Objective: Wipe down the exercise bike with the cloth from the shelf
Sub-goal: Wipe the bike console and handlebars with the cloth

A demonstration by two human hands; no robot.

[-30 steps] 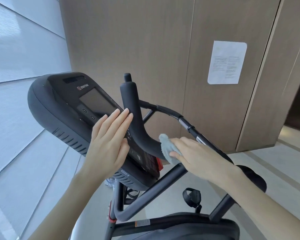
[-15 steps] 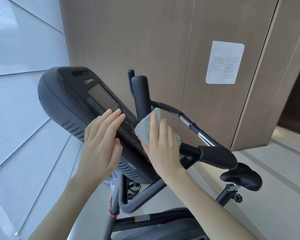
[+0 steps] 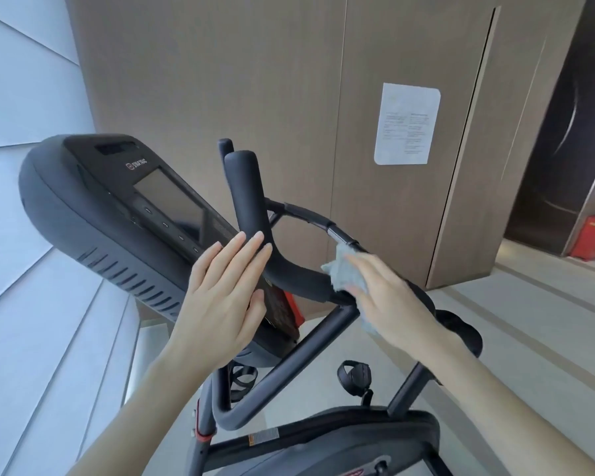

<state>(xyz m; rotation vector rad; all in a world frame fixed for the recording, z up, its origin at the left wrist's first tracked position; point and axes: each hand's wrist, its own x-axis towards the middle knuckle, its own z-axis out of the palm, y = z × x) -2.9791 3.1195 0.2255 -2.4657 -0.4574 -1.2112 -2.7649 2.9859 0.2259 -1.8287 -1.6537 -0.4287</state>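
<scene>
The black exercise bike fills the middle of the head view, with its console tilted at the left and a curved handlebar rising beside it. My left hand lies flat with straight fingers against the lower part of the console. My right hand presses a pale blue-grey cloth onto the handlebar's lower bend, fingers stretched over it. Part of the cloth is hidden under my palm.
A wood-panelled wall with a white paper notice stands behind the bike. A pedal and the dark base housing sit below my arms. A red object stands on the floor at far right, by a dark doorway.
My right hand slid the cloth from the upright part of the handlebar beside the console down and right onto the lower bend. My left hand stayed flat on the console.
</scene>
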